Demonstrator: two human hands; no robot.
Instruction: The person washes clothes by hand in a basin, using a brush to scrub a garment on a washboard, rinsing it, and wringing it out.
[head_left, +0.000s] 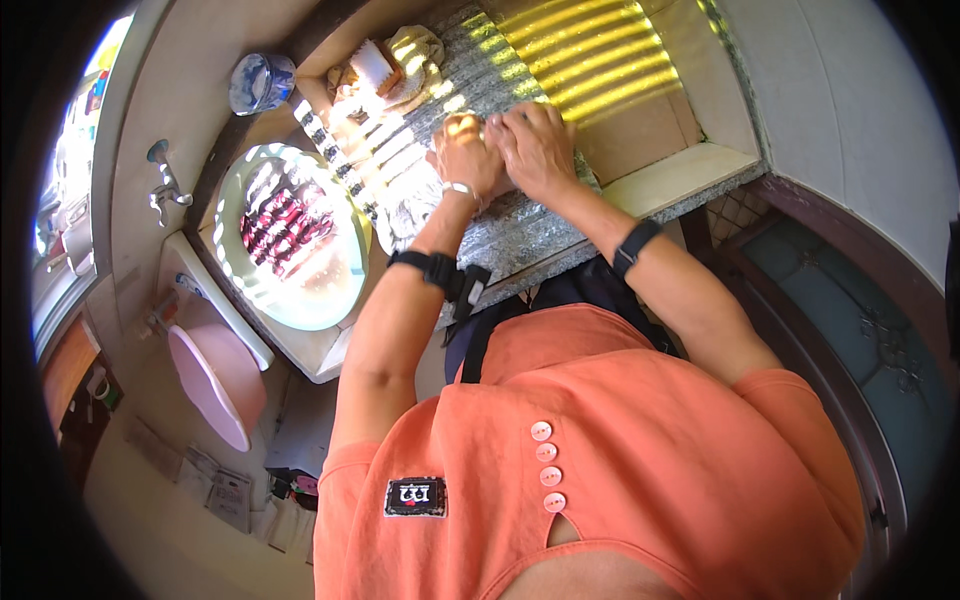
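My left hand (471, 154) and my right hand (536, 146) meet side by side over a ridged granite washing slab (525, 251). Fingers of both hands are curled down on a bunched wet cloth, mostly hidden beneath them. A pale, wet-looking part of the cloth (414, 214) spreads out left of my left wrist. To the left of the slab stands a pale oval plastic basin (349, 300) holding dark red and white striped-looking fabric (281, 232) in water. Bars of sunlight blur its pattern. Past my hands, a scrubbing brush (375, 67) lies bristles up beside a crumpled beige cloth (420, 60).
A clear tub with whitish contents (262, 82) rests on the ledge at the upper left. Below it a metal tap (169, 187) juts from the wall. A pink basin (221, 382) hangs at the left. Beyond the slab lies a sunlit tiled trough (637, 150) with a raised edge.
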